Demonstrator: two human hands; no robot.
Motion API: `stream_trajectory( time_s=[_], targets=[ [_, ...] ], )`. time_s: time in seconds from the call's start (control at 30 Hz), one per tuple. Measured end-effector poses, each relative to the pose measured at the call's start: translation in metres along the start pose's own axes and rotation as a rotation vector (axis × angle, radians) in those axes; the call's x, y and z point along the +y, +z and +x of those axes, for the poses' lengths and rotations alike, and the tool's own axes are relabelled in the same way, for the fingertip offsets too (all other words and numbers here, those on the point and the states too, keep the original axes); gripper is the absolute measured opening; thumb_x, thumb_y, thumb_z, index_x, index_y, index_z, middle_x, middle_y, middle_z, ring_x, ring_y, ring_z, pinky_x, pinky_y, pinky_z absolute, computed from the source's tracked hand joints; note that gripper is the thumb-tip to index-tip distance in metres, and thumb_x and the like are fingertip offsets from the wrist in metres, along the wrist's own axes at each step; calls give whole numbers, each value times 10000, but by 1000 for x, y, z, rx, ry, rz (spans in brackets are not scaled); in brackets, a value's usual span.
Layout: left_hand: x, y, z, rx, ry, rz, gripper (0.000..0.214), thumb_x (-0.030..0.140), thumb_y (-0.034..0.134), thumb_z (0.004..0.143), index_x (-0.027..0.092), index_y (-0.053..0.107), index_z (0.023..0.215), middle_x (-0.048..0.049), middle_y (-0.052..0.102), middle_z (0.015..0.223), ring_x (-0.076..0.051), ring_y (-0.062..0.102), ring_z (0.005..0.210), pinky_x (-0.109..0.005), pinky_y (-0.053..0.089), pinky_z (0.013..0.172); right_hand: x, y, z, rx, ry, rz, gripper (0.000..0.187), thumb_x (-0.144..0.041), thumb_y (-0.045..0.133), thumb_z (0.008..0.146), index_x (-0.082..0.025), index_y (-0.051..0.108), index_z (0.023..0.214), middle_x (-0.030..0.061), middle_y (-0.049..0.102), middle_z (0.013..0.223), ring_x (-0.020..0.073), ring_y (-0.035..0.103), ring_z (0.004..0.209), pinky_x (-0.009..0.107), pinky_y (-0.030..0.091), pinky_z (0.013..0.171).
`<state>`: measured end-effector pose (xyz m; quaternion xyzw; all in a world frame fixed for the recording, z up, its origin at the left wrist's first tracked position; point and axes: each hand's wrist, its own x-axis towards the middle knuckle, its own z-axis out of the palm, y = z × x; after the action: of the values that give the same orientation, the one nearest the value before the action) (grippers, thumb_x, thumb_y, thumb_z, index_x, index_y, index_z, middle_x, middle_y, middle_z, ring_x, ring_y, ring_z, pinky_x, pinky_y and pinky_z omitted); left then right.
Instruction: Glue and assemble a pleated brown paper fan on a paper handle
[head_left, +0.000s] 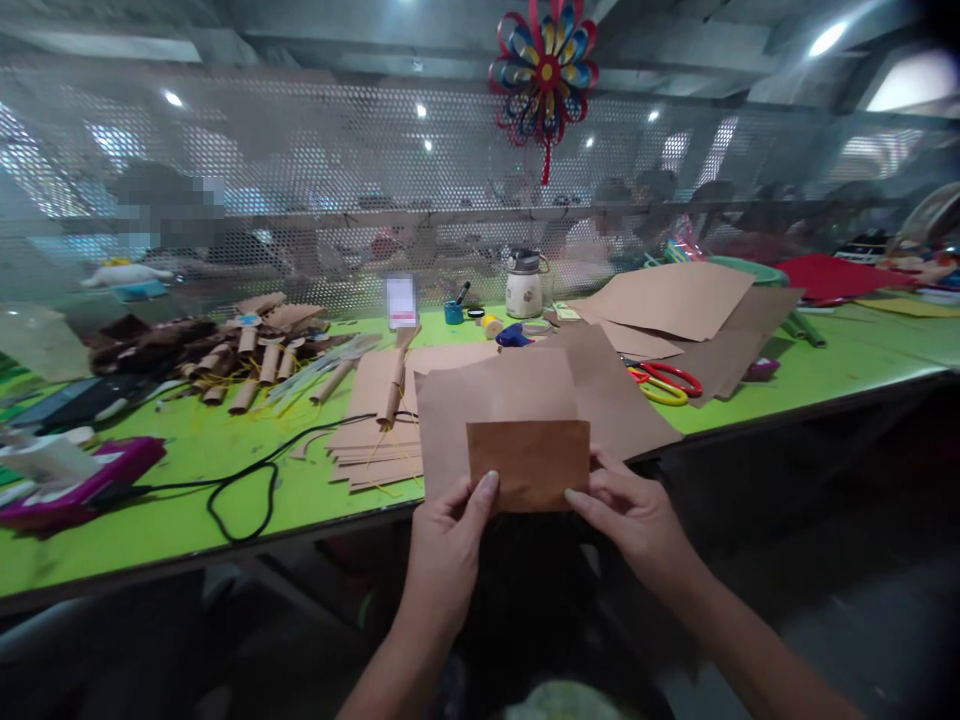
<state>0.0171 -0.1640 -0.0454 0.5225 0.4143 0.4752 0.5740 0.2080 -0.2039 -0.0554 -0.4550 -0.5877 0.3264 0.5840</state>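
Note:
A small rectangle of brown paper [529, 460] is held up near the table's front edge. My left hand [450, 530] pinches its lower left corner, thumb in front. At its lower right corner, my right hand [637, 510] is closed on the same piece, with the fingers partly behind it. Just beyond lies a larger sheet of brown paper [450, 410], partly hidden by the small piece. To its left is a stack of brown paper sheets [364, 460], with a rolled paper tube [391, 390] trailing yellow string on top.
Red-handled and yellow-handled scissors [667, 385] lie to the right, beside large brown sheets [667, 300]. Several finished paper tubes [247, 390] are piled at left. A black cord [247, 465] runs to a purple power strip [112, 490]. A white bottle [523, 290] stands at the back.

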Motion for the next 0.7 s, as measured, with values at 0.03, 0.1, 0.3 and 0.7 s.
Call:
stream_trajectory(
  time_s=[0.03,0.1,0.3,0.7],
  targets=[
    [-1,0,-1,4,4,6,286,396,625,811,147,712,923,-20,716,845,-199,630,891,-278,489,826,1,0,0,4,27,29,152,-289,636,823,-190,697,726,93,582,1222,243,522,1163,334,432,948],
    [-4,2,-1,7,14,-5,289,387,624,814,146,708,951,-24,716,876,-203,623,925,-285,478,856,4,0,1,35,60,82,196,-301,645,815,-179,647,663,100,596,1199,255,511,1180,361,422,958],
    [-1,8,-1,-213,-201,-218,364,384,624,814,100,698,1028,-120,702,1009,-240,636,913,-339,543,749,10,1,0,45,-15,17,219,-291,641,811,-179,580,633,120,568,1268,284,482,1218,419,397,983],
    [-12,9,-11,-14,-61,-2,292,352,714,721,133,731,913,-49,737,913,-223,637,897,-293,475,841,-4,-3,-23,177,280,49,216,-374,642,812,-203,624,942,77,641,1009,191,609,867,278,516,724]
  ],
)
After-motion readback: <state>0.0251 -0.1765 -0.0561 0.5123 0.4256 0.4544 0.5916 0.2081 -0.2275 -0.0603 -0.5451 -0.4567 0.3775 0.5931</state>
